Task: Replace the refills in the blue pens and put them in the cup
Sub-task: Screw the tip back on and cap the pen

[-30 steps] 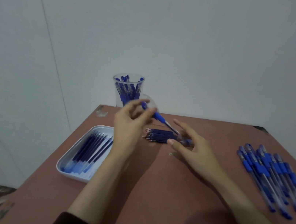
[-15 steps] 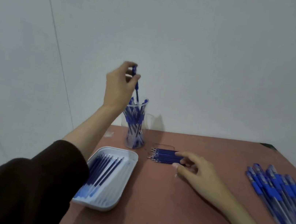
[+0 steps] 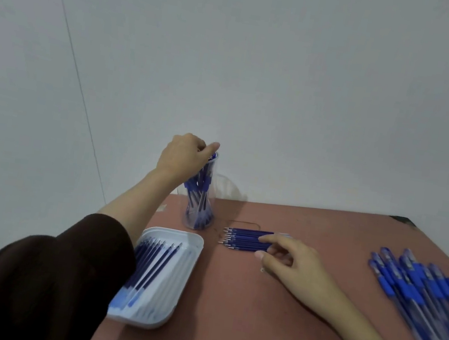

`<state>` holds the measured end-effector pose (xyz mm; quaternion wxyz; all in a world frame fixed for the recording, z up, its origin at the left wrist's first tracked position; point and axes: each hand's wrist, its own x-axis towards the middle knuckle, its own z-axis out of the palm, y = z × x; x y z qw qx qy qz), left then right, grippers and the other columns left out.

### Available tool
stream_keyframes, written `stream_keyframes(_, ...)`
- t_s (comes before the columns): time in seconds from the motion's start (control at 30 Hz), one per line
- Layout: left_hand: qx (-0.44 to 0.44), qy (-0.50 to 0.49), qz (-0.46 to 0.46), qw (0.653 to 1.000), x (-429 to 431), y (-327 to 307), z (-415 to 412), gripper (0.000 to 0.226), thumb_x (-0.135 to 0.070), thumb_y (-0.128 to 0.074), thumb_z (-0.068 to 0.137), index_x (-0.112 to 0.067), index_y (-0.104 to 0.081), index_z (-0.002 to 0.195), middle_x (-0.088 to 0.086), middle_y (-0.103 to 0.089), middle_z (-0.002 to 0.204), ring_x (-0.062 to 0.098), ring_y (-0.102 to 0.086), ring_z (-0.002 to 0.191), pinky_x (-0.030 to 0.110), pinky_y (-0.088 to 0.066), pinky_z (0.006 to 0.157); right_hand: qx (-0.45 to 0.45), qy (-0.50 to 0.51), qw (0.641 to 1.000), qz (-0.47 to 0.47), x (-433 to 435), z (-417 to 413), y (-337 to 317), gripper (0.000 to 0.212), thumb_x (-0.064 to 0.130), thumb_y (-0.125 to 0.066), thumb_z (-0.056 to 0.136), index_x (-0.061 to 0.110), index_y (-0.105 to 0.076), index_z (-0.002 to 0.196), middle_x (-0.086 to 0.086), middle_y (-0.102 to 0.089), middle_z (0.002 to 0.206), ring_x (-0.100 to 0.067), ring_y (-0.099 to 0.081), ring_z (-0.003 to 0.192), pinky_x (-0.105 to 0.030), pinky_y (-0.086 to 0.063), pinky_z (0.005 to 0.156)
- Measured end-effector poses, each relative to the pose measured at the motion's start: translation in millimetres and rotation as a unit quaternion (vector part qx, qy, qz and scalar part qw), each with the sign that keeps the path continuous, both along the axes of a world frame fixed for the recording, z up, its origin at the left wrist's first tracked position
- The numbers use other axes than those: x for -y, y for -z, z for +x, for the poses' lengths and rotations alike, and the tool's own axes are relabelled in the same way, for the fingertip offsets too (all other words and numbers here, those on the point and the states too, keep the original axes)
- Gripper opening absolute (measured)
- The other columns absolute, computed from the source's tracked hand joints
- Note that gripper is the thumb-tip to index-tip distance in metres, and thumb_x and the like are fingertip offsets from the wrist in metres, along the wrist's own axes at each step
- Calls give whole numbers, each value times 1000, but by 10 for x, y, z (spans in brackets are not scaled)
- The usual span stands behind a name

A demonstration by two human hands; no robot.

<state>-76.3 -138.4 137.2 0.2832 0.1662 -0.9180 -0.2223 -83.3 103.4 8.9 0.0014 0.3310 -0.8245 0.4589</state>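
Note:
A clear plastic cup (image 3: 200,221) holding several blue pens stands at the table's back edge. My left hand (image 3: 186,155) is over its rim, fingers curled, pinching the top of a blue pen (image 3: 209,167) that stands in the cup. A row of dark blue refills (image 3: 242,238) lies just right of the cup. My right hand (image 3: 291,262) rests on the right end of that row, index finger along the top and thumb at the near side. A pile of blue pens (image 3: 417,292) lies at the right.
A white tray (image 3: 173,287) with several blue refills (image 3: 153,258) sits front left, under my left forearm. The reddish table (image 3: 253,319) ends at a grey wall behind the cup. Its back right corner (image 3: 399,219) is in view.
My left hand carried the pen from above the refills up over the cup, then lowered it inside. My right hand settled on the row of refills and stayed there.

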Motion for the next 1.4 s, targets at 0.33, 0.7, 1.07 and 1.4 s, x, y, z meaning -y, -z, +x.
stream_keyframes(0.33, -150, 110, -38, 982, -728, 344, 348, 21, -22, -55, 92, -12, -72, 100, 4, -71, 99, 24, -60, 96, 33, -43, 86, -139, 80, 985, 70, -111, -61, -49, 29, 37, -60, 83, 22, -68, 106, 4, -65, 91, -8, -46, 80, -19, -32, 72)
stream_keyframes(0.7, -81, 210, 121, 967, -1558, 1171, 569, 19, -23, -60, 85, -20, -73, 100, -10, -70, 100, 14, -60, 100, 33, -47, 90, -136, 369, 896, 206, -791, -150, -270, 30, 16, -51, 91, 18, -63, 118, -4, -66, 109, -24, -49, 111, -32, -37, 73)
stream_keyframes(1.07, -79, 186, 87, 976, -1412, 1153, 592, 18, -14, -62, 88, -21, -72, 101, -19, -64, 93, 14, -60, 95, 14, -34, 78, -74, 349, 891, 282, -794, -123, -295, 27, 24, -60, 87, 19, -64, 113, -5, -65, 112, -26, -52, 112, -30, -38, 77)
stream_keyframes(1.4, -90, 179, 183, 963, -1305, 1104, 559, 16, -15, -62, 88, -26, -71, 94, -21, -66, 85, -7, -59, 80, 1, -37, 72, -129, 239, 942, 197, -552, 30, -344, 19, 29, -51, 93, 21, -65, 103, -3, -63, 93, -28, -59, 90, -34, -43, 73)
